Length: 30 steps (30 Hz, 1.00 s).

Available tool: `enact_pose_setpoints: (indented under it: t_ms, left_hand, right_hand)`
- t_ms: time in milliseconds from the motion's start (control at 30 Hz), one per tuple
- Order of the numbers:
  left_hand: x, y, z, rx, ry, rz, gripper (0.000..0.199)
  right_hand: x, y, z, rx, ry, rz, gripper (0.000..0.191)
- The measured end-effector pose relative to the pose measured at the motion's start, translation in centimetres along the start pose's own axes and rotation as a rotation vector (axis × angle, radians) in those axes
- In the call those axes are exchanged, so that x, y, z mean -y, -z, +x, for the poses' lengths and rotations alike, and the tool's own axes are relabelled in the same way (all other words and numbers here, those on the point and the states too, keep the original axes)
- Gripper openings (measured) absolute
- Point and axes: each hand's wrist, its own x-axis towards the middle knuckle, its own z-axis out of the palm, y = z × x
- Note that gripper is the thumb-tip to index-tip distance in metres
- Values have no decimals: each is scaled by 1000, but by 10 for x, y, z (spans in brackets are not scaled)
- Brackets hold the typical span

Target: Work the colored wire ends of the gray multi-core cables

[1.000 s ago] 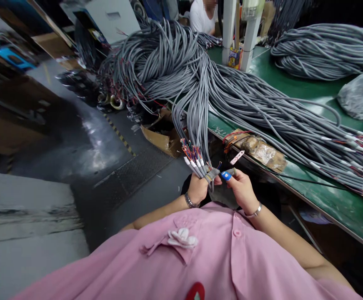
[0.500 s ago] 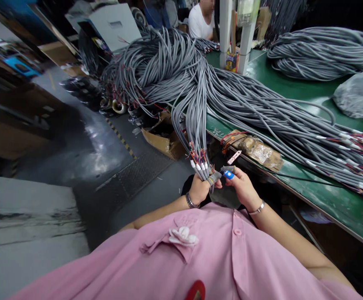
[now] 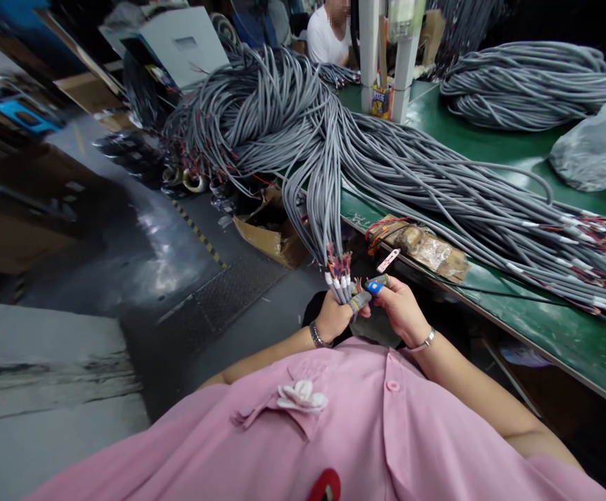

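My left hand (image 3: pixel 335 317) is closed around a small bundle of grey cables (image 3: pixel 340 293), low in front of my body. White-wrapped ends with loose red, orange and purple wires (image 3: pixel 339 263) stick up above the fist. Close by on the right, my right hand (image 3: pixel 401 311) has its thumb and forefinger pinched together beside the wire ends. Blue tape with a white spot wraps that thumb, and grey covers sit on fingers of both hands. Whatever lies within the right pinch is too small to make out.
Long grey cables (image 3: pixel 417 167) lie heaped along the green table (image 3: pixel 522 313). A taped cardboard piece (image 3: pixel 428 250) sits at its edge, and a coil (image 3: pixel 532 87) and plastic bag (image 3: pixel 597 142) lie farther back. An open carton (image 3: pixel 268 240) stands on the floor. Another person (image 3: pixel 328 35) sits behind.
The held cable ends have shifted slightly right, nearer my right hand. My right fingers have come a little left and stay pinched. The whole view has drifted slightly.
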Motion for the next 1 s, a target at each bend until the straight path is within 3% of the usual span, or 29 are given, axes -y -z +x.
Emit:
enact_pose_setpoints:
  t_ms: [133,267,400,467,600,700,867,1000]
  left_hand:
    - [-1,2,0,63,-29,72,34]
    - [-3,1,2,-13,-18,-60,32]
    - [-5,2,6,-25,-2,-233,29]
    - [-8,3,9,-8,27,-306,27]
    - [-14,3,18,88,88,-350,26]
    - [-18,1,25,159,120,-347,26]
    - [-13,-1,34,163,151,-358,24]
    - [-8,-1,37,158,168,-364,23]
  right_hand:
    - [-1,-4,0,-50,26,-13,22]
    - [-8,0,1,-114,44,24,23]
    - [-10,14,9,-150,-17,217,29]
    - [-7,22,15,-130,-82,300,36]
    - [3,31,29,52,-157,326,45]
    - [4,31,36,90,-66,234,39]
    - [-8,26,40,-175,207,40,39]
    - [-12,25,40,-240,292,-9,44]
